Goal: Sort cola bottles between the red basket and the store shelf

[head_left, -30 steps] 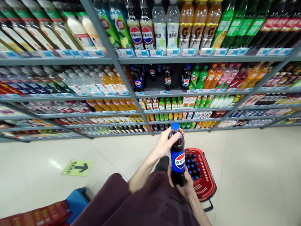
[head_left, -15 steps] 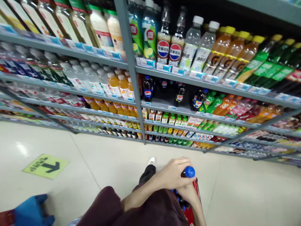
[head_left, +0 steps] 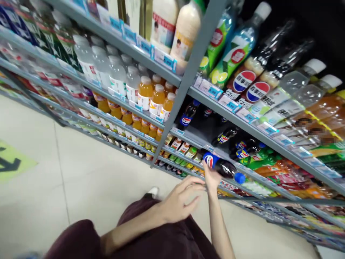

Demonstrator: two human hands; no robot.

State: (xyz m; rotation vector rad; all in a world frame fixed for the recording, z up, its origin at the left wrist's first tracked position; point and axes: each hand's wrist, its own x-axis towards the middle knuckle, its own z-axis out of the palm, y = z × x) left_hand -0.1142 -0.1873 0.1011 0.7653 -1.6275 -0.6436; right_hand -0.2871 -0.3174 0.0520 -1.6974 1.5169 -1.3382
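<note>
Pepsi bottle (head_left: 224, 167) swung from upright to sideways, cap (head_left: 239, 178) toward four o'clock, now gripped by right hand (head_left: 212, 177) alone, thus leaving left hand (head_left: 178, 200) free, loosely splayed.

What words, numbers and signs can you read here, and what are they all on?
"百事可乐": on two dark bottles, upper right.
"喜", probably: red circle on a blue-green bottle.
Label on the held bottle, in the right hand: too blurred.
Price tags: numbers too blurred to be sure.
Floor sign: black arrow, no readable words.
Other bottle labels: too small or blurred.
</note>
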